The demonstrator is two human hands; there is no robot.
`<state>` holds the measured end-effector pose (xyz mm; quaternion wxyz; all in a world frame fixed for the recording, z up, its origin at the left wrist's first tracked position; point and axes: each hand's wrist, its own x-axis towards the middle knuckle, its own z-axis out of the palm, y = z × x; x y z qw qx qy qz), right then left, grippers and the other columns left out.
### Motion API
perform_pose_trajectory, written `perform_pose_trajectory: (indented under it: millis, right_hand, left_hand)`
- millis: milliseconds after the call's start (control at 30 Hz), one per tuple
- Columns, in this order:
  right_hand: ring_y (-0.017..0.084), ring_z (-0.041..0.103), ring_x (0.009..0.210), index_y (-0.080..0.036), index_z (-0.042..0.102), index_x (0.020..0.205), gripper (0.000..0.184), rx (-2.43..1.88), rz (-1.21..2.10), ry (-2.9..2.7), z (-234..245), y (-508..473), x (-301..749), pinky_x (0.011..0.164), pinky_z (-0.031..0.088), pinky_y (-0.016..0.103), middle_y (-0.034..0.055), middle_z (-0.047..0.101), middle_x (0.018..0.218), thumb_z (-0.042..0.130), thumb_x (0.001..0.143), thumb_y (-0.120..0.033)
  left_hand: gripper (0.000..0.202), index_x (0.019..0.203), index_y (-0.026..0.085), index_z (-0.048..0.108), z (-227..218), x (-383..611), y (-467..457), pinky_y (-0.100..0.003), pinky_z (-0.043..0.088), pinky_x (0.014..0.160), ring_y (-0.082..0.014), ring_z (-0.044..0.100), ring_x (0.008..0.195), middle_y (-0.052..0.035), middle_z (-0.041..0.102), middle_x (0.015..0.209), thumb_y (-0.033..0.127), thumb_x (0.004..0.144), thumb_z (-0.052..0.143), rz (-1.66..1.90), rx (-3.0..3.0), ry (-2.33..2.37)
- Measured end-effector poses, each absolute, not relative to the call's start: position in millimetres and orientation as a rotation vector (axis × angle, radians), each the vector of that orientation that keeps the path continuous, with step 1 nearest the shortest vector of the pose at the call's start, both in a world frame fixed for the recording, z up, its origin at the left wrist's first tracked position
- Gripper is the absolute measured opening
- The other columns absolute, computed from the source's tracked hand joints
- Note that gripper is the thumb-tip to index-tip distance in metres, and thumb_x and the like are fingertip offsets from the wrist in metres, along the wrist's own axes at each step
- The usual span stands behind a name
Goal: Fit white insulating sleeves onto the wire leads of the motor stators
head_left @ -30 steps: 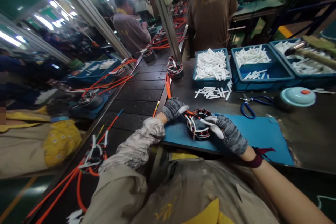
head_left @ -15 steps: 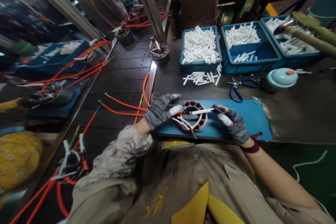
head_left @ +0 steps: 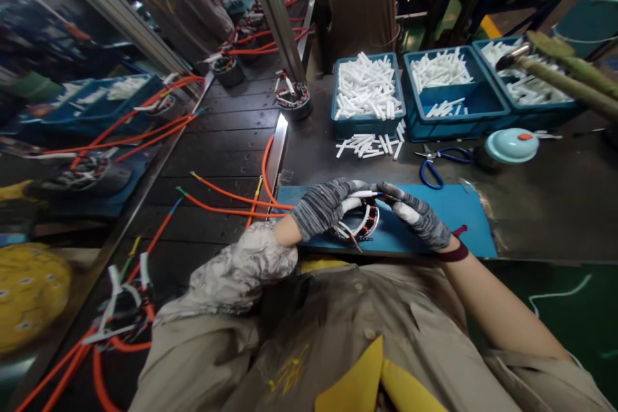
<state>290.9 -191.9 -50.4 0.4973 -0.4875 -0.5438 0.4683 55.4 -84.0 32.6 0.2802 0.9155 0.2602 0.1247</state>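
On a blue mat (head_left: pixel 463 219) lies a motor stator (head_left: pixel 371 219), a ring of black and orange-red windings with white sleeved leads. My left hand (head_left: pixel 324 206), in a grey glove with white fingertips, is over the ring's left side. Its thumb and fingers are closed on a white sleeve (head_left: pixel 363 194) above the ring's far edge. My right hand (head_left: pixel 416 214), gloved alike, pinches a thin dark wire end at the sleeve's right tip. The ring's left part is hidden under my left hand.
Blue bins (head_left: pixel 367 117) of white sleeves stand at the back, with loose sleeves (head_left: pixel 371 145) before them. Blue-handled scissors (head_left: pixel 437 161) and a lidded jar (head_left: pixel 510 147) lie to the right. Orange cables (head_left: pixel 232 196) cross the dark slatted conveyor (head_left: pixel 193 238) at left. A person (head_left: pixel 360 0) is beyond.
My left hand has moved right, over the ring and onto the white sleeve. My right hand has come slightly left, so the two hands are now close together.
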Motion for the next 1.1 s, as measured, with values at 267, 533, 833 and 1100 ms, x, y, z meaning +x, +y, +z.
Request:
perform_pose_trajectory:
  millis: [267, 533, 833, 1100]
  right_hand:
    - [0.026, 0.075, 0.099, -0.025, 0.083, 0.104, 0.045, -1.069, 1.424, -1.565, -12, -129, 301, 0.100, 0.056, 0.043, 0.0031, 0.082, 0.096, 0.076, 0.079, -0.062]
    - [0.019, 0.070, 0.082, -0.019, 0.082, 0.096, 0.042, -1.105, 1.486, -1.778, 10, -117, 275, 0.078, 0.056, 0.031, 0.0025, 0.079, 0.089, 0.075, 0.080, -0.058]
    - [0.015, 0.060, 0.068, -0.017, 0.080, 0.092, 0.054, -1.091, 1.254, -1.982, 5, -119, 262, 0.062, 0.045, 0.026, 0.0024, 0.073, 0.077, 0.062, 0.089, -0.068]
    - [0.025, 0.064, 0.083, -0.017, 0.079, 0.101, 0.041, -1.560, 0.360, -2.452, 14, -135, 237, 0.088, 0.043, 0.041, 0.0122, 0.075, 0.090, 0.054, 0.100, -0.049]
  left_hand:
    - [0.037, 0.130, 0.019, 0.067, 70, 55, -77, -0.043, 0.051, 0.103, -0.0271, 0.065, 0.114, -0.0106, 0.071, 0.119, 0.037, 0.101, 0.050, 0.238, 2.835, 0.746]
    - [0.039, 0.128, 0.020, 0.068, 68, 39, -70, -0.043, 0.049, 0.103, -0.0268, 0.065, 0.112, -0.0107, 0.072, 0.119, 0.037, 0.100, 0.048, 0.118, 2.752, 0.738]
    - [0.042, 0.103, 0.017, 0.075, 48, 26, -61, -0.035, 0.055, 0.089, -0.0230, 0.070, 0.093, -0.0074, 0.076, 0.100, 0.053, 0.094, 0.055, 0.143, 1.937, 0.690]
    - [0.039, 0.093, 0.021, 0.074, 39, 33, -55, -0.034, 0.052, 0.088, -0.0238, 0.070, 0.086, -0.0070, 0.075, 0.090, 0.054, 0.097, 0.053, -0.155, 2.418, 0.736]
